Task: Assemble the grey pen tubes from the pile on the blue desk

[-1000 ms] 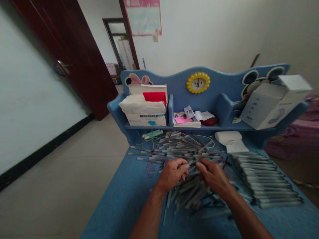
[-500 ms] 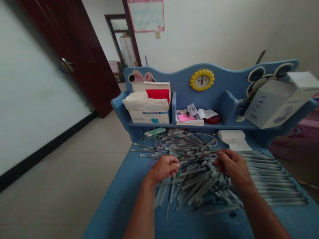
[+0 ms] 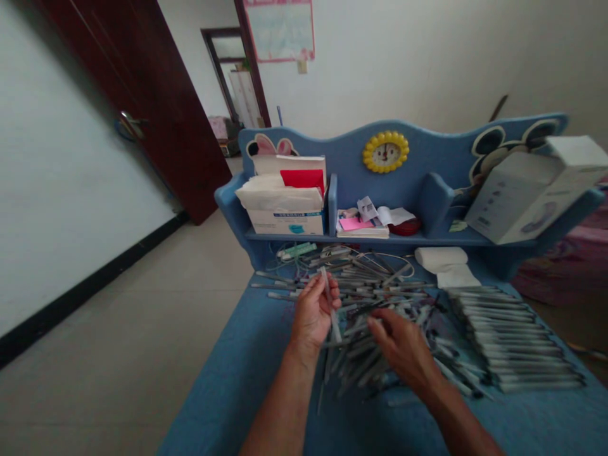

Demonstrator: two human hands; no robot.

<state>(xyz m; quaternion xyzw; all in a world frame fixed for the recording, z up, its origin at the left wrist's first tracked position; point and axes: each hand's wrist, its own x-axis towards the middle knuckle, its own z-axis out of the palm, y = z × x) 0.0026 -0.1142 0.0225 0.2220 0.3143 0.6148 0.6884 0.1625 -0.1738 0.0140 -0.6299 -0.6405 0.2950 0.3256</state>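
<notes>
My left hand is turned palm up, its fingers wrapped round a translucent pen tube that points up and away. To its right, my right hand hovers over a loose pile of pens; its fingers are bent and blurred, and whether they hold anything is hidden. More pens lie scattered behind both hands. At the right, a row of pens lies side by side on the blue desk.
A white paper roll rests behind the pen row. The blue shelf at the back carries a mask box, papers and a leaning white box. A yellow clock is on its back panel.
My left hand has turned palm up, with a tube now showing upright in it. My right hand has moved left and down, away from the pen row and nearer my left hand.
</notes>
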